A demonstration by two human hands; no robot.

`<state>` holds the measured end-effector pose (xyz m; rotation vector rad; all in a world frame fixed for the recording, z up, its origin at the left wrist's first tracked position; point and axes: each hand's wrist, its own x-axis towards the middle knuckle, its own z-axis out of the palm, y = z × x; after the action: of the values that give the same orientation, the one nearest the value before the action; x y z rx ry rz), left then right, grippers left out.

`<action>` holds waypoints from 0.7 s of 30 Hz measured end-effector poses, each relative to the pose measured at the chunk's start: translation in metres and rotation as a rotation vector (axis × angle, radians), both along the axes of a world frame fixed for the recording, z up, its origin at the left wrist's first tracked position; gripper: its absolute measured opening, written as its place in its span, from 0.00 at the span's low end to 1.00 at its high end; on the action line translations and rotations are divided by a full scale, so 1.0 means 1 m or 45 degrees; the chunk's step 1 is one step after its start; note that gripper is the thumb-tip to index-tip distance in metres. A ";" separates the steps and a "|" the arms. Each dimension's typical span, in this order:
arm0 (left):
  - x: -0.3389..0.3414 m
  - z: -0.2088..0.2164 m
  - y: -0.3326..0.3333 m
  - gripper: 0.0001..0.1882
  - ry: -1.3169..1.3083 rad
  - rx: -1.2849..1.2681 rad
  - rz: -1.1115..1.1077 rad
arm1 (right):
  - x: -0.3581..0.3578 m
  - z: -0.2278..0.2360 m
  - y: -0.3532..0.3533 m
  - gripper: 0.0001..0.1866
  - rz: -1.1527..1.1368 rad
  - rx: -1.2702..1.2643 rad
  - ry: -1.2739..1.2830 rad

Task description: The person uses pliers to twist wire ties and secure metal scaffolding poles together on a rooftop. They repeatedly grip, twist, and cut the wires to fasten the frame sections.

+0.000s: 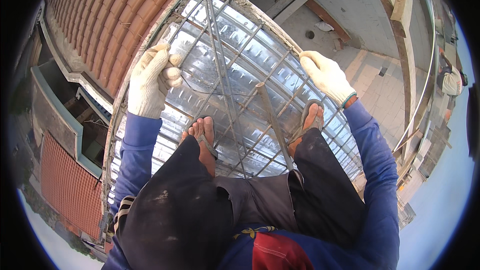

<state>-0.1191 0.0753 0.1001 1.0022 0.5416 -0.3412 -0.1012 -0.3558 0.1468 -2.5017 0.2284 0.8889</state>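
Observation:
My left hand (pixel 150 80), in a white knit glove, is closed at the left edge of a rebar grid (pixel 240 52). A thin dark wire (pixel 205 92) runs from beside its curled fingertips across the grid. My right hand (pixel 327 76), also gloved, has its fingers bent and pressed together at the grid's right edge; whatever they hold, if anything, is hidden. Under the bars lies shiny ribbed metal decking (pixel 187 45). Two long bars (pixel 218 55) lie close together over the grid. Between my sandalled feet slants a greyish pole (pixel 273 125), its lower part reaching my trousers.
An orange tiled roof (pixel 110 20) borders the deck on the left. To the right, beyond a raised edge, is a lower space with a pale block wall (pixel 372 80) and timber beams (pixel 402 25). Another person (pixel 452 80) is at the far right.

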 end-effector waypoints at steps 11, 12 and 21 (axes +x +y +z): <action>-0.012 0.016 -0.032 0.15 0.153 -0.251 -0.059 | -0.027 0.032 0.163 0.16 0.119 0.577 -0.146; -0.015 0.013 -0.021 0.15 0.144 -0.274 -0.054 | -0.024 0.034 0.162 0.15 0.166 0.613 -0.174; -0.017 0.029 0.002 0.16 0.148 0.132 -0.685 | 0.008 0.028 0.145 0.13 0.332 0.462 -0.625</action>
<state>-0.1362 0.0775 0.1293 1.2288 0.3889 -0.8604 -0.0934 -0.2110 0.1753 -2.3391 -0.3925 0.3388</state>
